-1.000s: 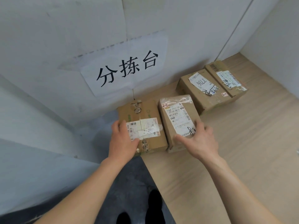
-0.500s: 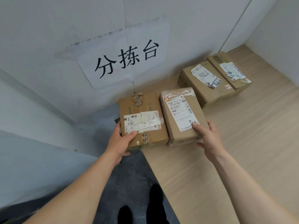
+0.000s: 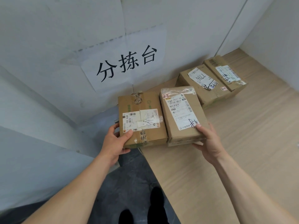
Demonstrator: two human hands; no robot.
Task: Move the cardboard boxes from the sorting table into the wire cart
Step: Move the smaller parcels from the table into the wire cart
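Two cardboard boxes sit side by side at the near left corner of the wooden sorting table [image 3: 242,151]. My left hand [image 3: 115,141] grips the near left corner of the left box [image 3: 142,120], thumb on top, fingers under it. My right hand [image 3: 208,141] grips the near right corner of the right box [image 3: 181,115], which has a white shipping label, thumb on the label and fingers beneath. Two more labelled boxes, one [image 3: 200,83] beside the other [image 3: 226,71], lie further back against the wall. No wire cart is in view.
A white wall carries a taped paper sign [image 3: 126,62] with black characters right behind the boxes. Left of the table a dark floor [image 3: 129,178] shows, with my black shoes [image 3: 155,206] at the bottom. A wall corner closes the table's far right.
Both hands slid from lying on top of the boxes to gripping their near corners, and the two front boxes have come toward me and lifted slightly at the near edge.
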